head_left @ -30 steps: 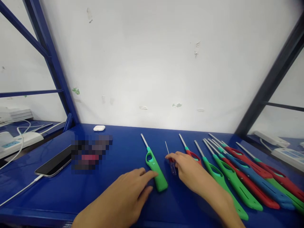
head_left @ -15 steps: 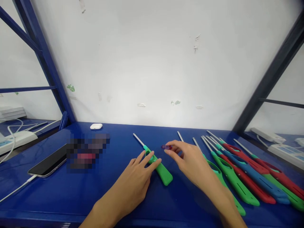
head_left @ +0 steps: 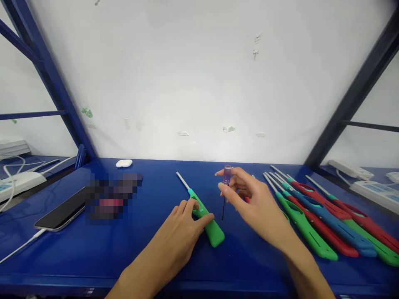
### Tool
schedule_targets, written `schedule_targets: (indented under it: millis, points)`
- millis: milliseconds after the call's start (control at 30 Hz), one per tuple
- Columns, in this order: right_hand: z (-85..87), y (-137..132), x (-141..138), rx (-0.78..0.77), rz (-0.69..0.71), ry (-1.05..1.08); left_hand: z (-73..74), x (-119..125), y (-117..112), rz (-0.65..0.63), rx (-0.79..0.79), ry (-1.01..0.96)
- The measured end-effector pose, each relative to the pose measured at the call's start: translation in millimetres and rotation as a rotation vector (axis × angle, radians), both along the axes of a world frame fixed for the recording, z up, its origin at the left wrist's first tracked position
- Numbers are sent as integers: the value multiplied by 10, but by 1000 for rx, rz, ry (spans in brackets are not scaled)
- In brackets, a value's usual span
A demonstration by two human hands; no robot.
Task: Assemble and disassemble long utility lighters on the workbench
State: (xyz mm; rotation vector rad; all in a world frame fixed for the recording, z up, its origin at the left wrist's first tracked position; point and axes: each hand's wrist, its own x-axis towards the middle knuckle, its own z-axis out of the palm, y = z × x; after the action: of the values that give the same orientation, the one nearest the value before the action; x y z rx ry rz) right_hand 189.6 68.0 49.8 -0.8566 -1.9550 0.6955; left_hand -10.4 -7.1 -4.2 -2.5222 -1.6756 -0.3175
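Note:
My left hand (head_left: 183, 224) grips a green long-neck gas lighter (head_left: 214, 232) lying on the blue table, thumb and fingertips on either side of its handle. The metal tube of this lighter points away and to the left. In my right hand (head_left: 257, 207), pinched between thumb and fingers, is a small screwdriver (head_left: 227, 176) with a clear purple handle. It stands nearly upright in the air, its thin dark shaft pointing down, just right of the lighter and apart from it. Part of the things behind my right hand is hidden.
Several more long lighters in green, red and blue, such as a blue one (head_left: 330, 222), lie in a row at the right. At the left are a phone (head_left: 64, 209) on a white cable and a blurred patch. A white earbud case (head_left: 124, 163) sits near the wall.
My right hand has turned the screwdriver from lying sideways to upright with its shaft down. My left fingers have closed more around the green lighter. The view has shifted slightly.

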Motion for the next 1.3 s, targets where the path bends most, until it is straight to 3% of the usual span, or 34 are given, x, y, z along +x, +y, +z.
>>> schedule_targets:
  millis: [300, 533, 733, 1300]
  points:
    - [-1, -35, -13, -6, -6, 22, 140, 44, -15, -157, -44, 3]
    - [48, -41, -1, 21, -111, 71, 111, 3, -17, -195, 64, -79]
    - [75, -40, 28, 35, -137, 71, 122, 24, -28, -241, 62, -154]
    - [100, 0, 134, 5, -93, -4, 66, 34, -71, -189, -58, -190]
